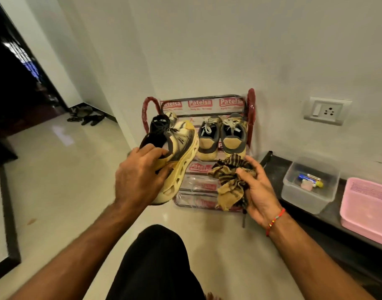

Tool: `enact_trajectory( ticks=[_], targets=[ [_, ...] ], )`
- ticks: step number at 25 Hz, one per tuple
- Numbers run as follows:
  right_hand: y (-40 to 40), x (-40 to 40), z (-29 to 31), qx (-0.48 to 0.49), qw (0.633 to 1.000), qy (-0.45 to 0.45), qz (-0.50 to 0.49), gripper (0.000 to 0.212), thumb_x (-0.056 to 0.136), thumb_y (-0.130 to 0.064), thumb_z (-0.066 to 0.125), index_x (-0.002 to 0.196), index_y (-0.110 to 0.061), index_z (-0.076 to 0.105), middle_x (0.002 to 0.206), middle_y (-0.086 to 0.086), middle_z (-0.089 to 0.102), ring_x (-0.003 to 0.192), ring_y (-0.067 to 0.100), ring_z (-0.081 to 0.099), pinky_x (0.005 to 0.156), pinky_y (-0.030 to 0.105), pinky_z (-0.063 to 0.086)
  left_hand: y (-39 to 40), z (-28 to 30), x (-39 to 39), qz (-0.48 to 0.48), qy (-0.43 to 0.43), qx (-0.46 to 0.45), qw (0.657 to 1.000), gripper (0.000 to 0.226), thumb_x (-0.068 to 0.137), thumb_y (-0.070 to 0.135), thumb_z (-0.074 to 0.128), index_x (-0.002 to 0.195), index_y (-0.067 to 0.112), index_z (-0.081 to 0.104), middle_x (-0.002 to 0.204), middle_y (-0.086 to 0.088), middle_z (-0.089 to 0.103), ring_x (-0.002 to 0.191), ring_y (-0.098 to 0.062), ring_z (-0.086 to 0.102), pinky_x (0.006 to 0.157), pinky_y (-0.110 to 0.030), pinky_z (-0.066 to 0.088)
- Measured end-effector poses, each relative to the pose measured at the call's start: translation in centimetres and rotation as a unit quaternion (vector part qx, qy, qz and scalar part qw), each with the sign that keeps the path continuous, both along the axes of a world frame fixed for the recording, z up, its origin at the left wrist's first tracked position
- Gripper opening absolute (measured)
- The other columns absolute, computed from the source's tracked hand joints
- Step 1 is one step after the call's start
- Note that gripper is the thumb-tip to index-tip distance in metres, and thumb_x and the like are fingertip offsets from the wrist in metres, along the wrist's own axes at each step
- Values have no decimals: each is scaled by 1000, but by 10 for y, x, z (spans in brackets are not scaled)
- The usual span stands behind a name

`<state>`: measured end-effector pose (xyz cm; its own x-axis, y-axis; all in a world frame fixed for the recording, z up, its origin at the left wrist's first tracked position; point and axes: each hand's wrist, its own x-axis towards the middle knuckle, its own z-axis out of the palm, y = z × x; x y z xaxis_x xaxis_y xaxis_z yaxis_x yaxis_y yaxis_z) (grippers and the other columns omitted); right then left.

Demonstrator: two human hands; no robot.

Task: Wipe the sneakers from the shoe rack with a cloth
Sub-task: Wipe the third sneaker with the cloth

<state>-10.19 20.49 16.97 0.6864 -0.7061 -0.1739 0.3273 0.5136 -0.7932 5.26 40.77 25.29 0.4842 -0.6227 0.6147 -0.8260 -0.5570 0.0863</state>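
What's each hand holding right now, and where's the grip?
Left hand grips the cream sneaker at the heel collar, thumb under the sole. Right hand holds the bunched striped cloth in its palm.

Two sneakers point(221, 136) sit on the rack point(204, 105); container point(310, 185) lies right.

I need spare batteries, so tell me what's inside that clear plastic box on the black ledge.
Inside the clear plastic box lie a blue battery, a white, red and yellow one and a small pink item. Anything beneath them is hidden.
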Motion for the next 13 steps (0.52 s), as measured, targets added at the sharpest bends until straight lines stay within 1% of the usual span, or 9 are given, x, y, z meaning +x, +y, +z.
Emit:
enact_trajectory(
  ticks=[2, 3, 4, 6, 7, 9, 11, 13],
  targets=[
    [4, 12, -2, 8, 1000, -9, 2, 51, 95, -1, 58, 138, -29, 51, 112, 8, 74, 96, 22, 73, 67, 33, 60, -20, -7, 25, 21, -10, -14, 1000, 35, 82, 34, 81, 114, 20, 73, 102, 0, 70, 87, -24, 62, 60, -33, 50],
    [4, 17, -5, 11, 1000, -12, 0, 53, 95, -1, 58, 139, -29, 50, 112, 8, 74, 96, 22, 73, 69, 35, 61, -33, -10, 38, 30, -9, -17, 999, 35, 83, 35, 80, 114, 20, 72, 103, 0, 69, 87, -24, 62, 60, -34, 51],
    [3, 22, -8, 11, 1000, -10, -1, 54, 94, -2, 59, 139, -30, 49, 113, 8, 74, 98, 23, 73, 75, 39, 61, -46, -13, 52, 38, -8, -15, 999, 35, 84, 35, 79, 115, 20, 71, 105, 0, 69, 87, -23, 62, 61, -35, 53],
    [0, 29, -14, 0, 1000, 10, 1, 54, 94, -4, 60, 137, -34, 50, 115, 5, 73, 103, 24, 71, 94, 49, 55, -73, -19, 78, 51, -9, -7, 999, 36, 86, 37, 77, 117, 21, 70, 107, 1, 68, 87, -22, 61, 63, -38, 54],
    [-1, 32, -17, -2, 1000, 22, 3, 53, 94, -5, 61, 136, -36, 51, 115, 4, 74, 105, 24, 71, 98, 51, 52, -86, -21, 89, 53, -8, -3, 999, 35, 87, 37, 76, 117, 21, 69, 109, 2, 67, 88, -22, 61, 64, -39, 54],
    [-4, 37, -22, 2, 1000, 28, 9, 53, 94, -7, 61, 136, -37, 51, 114, 3, 74, 106, 24, 71, 96, 50, 53, -114, -26, 109, 57, -13, 16, 998, 33, 89, 37, 73, 118, 22, 68, 112, 3, 65, 90, -21, 60, 69, -42, 54],
    [-9, 43, -24, 5, 1000, 24, 8, 52, 94, -6, 61, 135, -37, 51, 114, 3, 74, 107, 24, 70, 92, 48, 55, -141, -32, 122, 67, -22, 35, 997, 32, 91, 33, 71, 121, 21, 65, 115, 1, 63, 94, -23, 60, 73, -44, 54],
    [-13, 48, -27, 9, 1000, 16, -5, 52, 94, -5, 61, 135, -35, 51, 116, 4, 73, 109, 25, 69, 93, 49, 55, -166, -44, 135, 84, -30, 53, 995, 33, 92, 27, 69, 123, 19, 63, 120, -1, 62, 99, -26, 59, 78, -47, 53]
  ],
)
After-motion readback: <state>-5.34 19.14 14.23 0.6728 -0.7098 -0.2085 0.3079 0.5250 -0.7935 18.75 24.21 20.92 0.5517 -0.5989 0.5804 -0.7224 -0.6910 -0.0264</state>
